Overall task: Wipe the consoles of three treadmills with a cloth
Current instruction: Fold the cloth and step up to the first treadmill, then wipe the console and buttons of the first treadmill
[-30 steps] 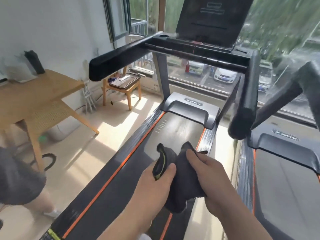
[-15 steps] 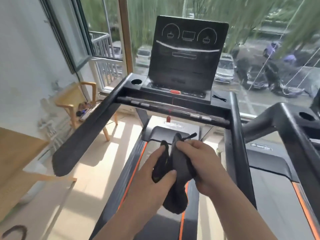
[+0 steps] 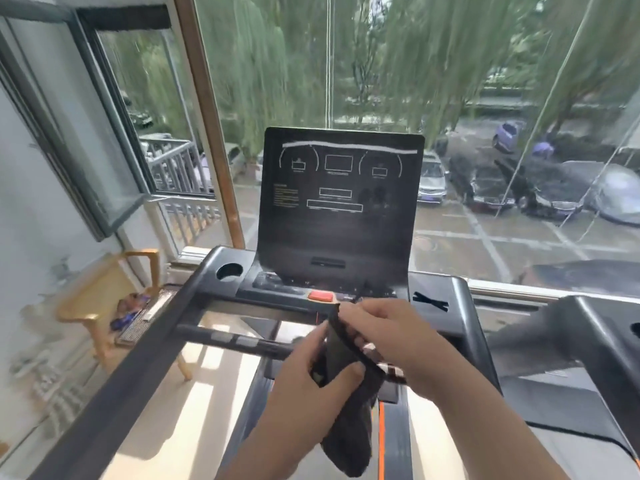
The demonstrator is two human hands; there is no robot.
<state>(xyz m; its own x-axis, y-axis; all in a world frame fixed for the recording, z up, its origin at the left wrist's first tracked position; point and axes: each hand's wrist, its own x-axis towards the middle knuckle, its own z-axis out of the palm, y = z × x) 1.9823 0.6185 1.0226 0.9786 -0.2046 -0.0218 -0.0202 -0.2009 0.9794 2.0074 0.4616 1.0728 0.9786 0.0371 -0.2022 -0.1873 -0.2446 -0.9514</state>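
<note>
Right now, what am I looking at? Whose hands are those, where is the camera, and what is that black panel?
No robot here: the picture comes from a camera worn on a person's head, looking forward and down at their own arms. The left hand and right hand both grip a dark cloth, which hangs below them. Ahead stands a treadmill; the upright black panel is its console, with a red button beneath and a cup holder at its left. The cloth is not touching the console yet. A second treadmill shows at the right, a wooden chair at the left.
</note>
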